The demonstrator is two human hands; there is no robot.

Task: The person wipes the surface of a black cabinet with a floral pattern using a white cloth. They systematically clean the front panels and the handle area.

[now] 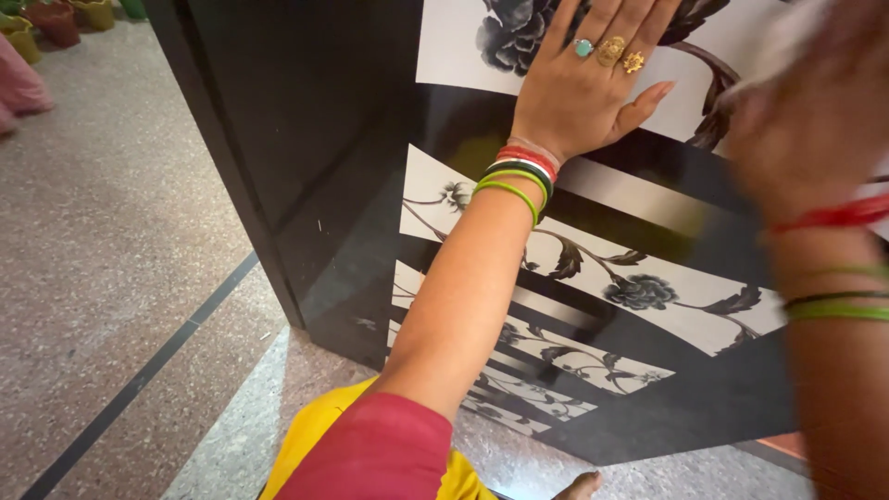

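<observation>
My left hand (pixel 583 93) lies flat with fingers spread on the front of a glossy black cabinet (pixel 315 139), over a white panel printed with dark flowers (pixel 482 42). It holds nothing and wears three rings, with red, black and green bangles on the wrist. My right hand (pixel 815 130) is blurred by motion at the right, close to the same cabinet front. It looks closed on a pale cloth (pixel 782 42) at the top right. Red and green bangles circle that wrist.
The cabinet stands on a speckled stone floor (pixel 111 231) crossed by a dark strip. Small plant pots (pixel 56 18) and a pink fabric (pixel 18 88) sit at the far left. My yellow and red clothing (pixel 370 454) and a bare foot (pixel 579 483) are below.
</observation>
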